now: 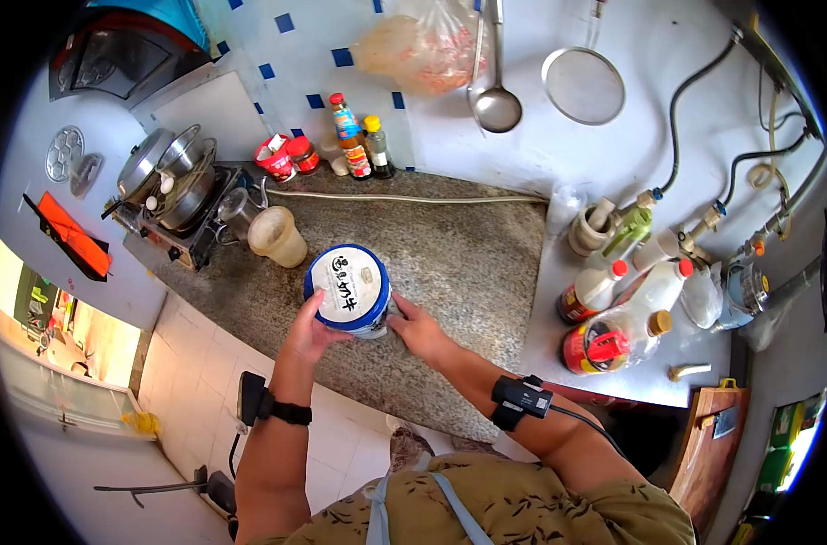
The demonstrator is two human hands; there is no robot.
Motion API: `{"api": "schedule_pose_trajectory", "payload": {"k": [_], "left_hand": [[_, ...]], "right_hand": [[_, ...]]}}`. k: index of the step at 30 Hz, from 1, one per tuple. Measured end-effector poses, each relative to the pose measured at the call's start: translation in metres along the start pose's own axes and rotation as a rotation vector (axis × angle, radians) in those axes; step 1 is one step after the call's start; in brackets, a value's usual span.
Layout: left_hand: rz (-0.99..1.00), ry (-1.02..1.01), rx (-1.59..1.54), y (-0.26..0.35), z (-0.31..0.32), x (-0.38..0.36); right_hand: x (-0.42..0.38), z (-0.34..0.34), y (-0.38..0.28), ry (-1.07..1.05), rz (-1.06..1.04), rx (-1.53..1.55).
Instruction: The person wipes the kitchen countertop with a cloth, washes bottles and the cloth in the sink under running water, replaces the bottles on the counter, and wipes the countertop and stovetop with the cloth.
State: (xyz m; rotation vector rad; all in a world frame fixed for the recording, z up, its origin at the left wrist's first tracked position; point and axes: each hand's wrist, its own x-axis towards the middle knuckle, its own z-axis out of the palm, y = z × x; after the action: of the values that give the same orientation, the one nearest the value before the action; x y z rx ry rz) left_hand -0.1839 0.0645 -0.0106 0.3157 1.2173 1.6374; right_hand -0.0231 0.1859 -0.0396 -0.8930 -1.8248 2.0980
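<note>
A round tub (346, 283) with a blue rim and a white lid with black handwriting is in the middle of the view, over the granite counter. My left hand (312, 329) grips its left side, with the thumb at the lid's edge and the fingers curled under. From the right, my right hand (419, 329) holds the tub's lower side, its fingers partly hidden behind it. A cream plastic pitcher (277, 238) stands just left of the tub, beside a metal pot (239, 211).
A gas stove (192, 238) carrying stacked pans is at the left end of the granite counter (432, 236). Sauce bottles (350, 136) and jars line the back wall. Red-capped bottles (588, 292) occupy the metal surface at right. A ladle (498, 109) and strainer (583, 86) hang above.
</note>
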Motion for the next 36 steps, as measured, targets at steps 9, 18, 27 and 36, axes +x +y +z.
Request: {"api": "schedule_pose_trajectory", "payload": {"k": [9, 18, 27, 36], "left_hand": [[-0.03, -0.082, -0.001, 0.032, -0.079, 0.031], [-0.158, -0.045, 0.024, 0.038, -0.11, 0.054], [-0.09, 0.008, -0.068, 0.02, -0.117, 0.067], [-0.074, -0.024, -0.01, 0.042, -0.104, 0.068]], "right_hand": [[0.055, 0.053, 0.02, 0.061, -0.016, -0.127], [0.103, 0.024, -0.023, 0.262, 0.029, -0.265], [0.312, 0.019, -0.055, 0.204, -0.865, -0.989], [0.4, 0.032, -0.035, 0.019, -0.409, -1.492]]}}
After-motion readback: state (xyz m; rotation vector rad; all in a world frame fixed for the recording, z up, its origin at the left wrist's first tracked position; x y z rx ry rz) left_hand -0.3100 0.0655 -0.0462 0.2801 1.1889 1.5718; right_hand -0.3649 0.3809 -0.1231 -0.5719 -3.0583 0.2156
